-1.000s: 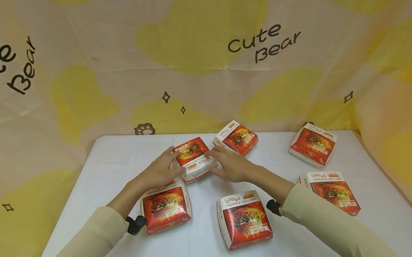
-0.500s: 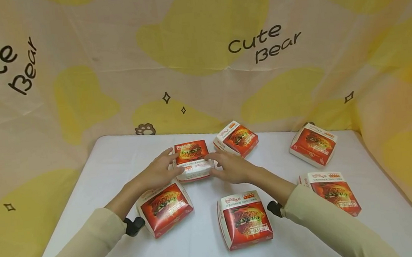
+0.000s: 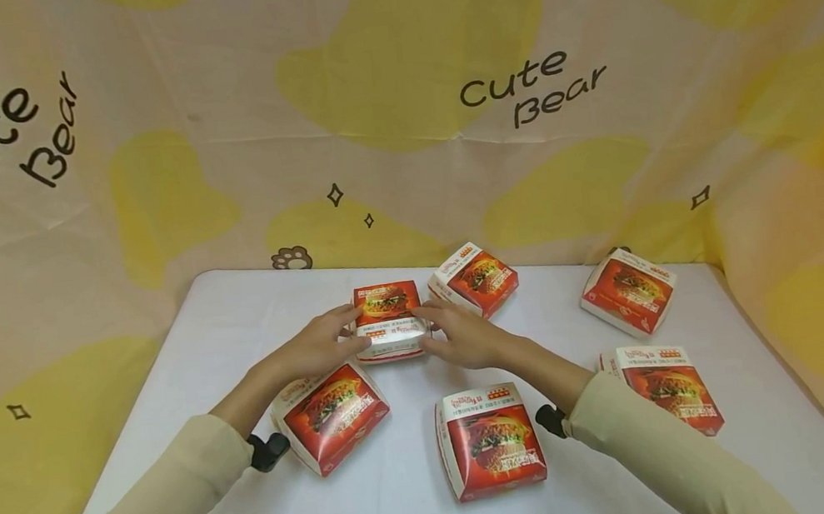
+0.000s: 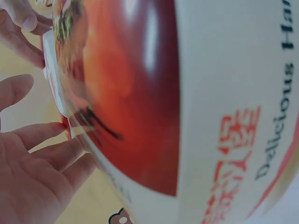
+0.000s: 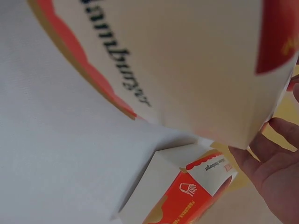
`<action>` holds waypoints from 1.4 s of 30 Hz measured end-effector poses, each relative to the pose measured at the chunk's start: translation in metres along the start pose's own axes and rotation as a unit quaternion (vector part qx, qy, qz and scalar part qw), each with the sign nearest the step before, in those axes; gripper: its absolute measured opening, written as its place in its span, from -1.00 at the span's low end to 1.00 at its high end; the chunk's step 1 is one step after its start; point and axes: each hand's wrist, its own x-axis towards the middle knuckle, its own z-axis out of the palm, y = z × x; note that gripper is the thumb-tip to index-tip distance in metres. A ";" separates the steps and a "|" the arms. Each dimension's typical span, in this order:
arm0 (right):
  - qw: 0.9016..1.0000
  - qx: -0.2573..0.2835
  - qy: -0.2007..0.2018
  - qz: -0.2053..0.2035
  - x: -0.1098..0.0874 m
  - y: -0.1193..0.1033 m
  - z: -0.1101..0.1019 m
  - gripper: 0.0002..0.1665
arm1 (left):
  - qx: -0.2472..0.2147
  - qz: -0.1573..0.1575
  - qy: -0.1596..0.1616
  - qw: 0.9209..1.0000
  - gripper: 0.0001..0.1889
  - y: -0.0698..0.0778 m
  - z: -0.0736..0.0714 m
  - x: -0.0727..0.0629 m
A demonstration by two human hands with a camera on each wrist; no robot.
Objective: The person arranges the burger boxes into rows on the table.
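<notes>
A red and white hamburger box (image 3: 389,310) stands near the back of the white table, between the two hands. My left hand (image 3: 315,342) lies along its left side, fingers extended and touching it. On the opposite side rests my right hand (image 3: 465,333), its fingertips at the box's edge and its thumb near the front corner. In the left wrist view the left hand (image 4: 37,163) has straight, spread fingers at a box edge. The right wrist view shows the right hand (image 5: 278,170) partly hidden beyond a close box corner. A tilted hamburger box (image 3: 336,416) sits just under my left wrist.
More hamburger boxes lie around: one at the front middle (image 3: 495,441), one behind the right hand (image 3: 485,278), and two at the right, a far box (image 3: 630,293) and a near box (image 3: 670,389). A printed cloth (image 3: 398,124) hangs behind the table (image 3: 236,309).
The box between the hands has turned from slightly slanted to square with the table. The box under my left wrist has rotated to a tilted angle. Both hands have barely moved.
</notes>
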 end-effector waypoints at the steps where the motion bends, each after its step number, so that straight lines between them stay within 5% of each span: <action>1: 1.000 0.002 0.001 -0.001 0.000 0.000 0.000 -0.33 | 0.002 0.000 0.000 1.000 -0.27 0.000 0.000 0.000; 42: 0.999 0.038 -0.018 -0.002 0.000 0.005 0.003 -0.31 | -0.022 0.002 -0.004 1.000 -0.29 -0.008 -0.003 0.003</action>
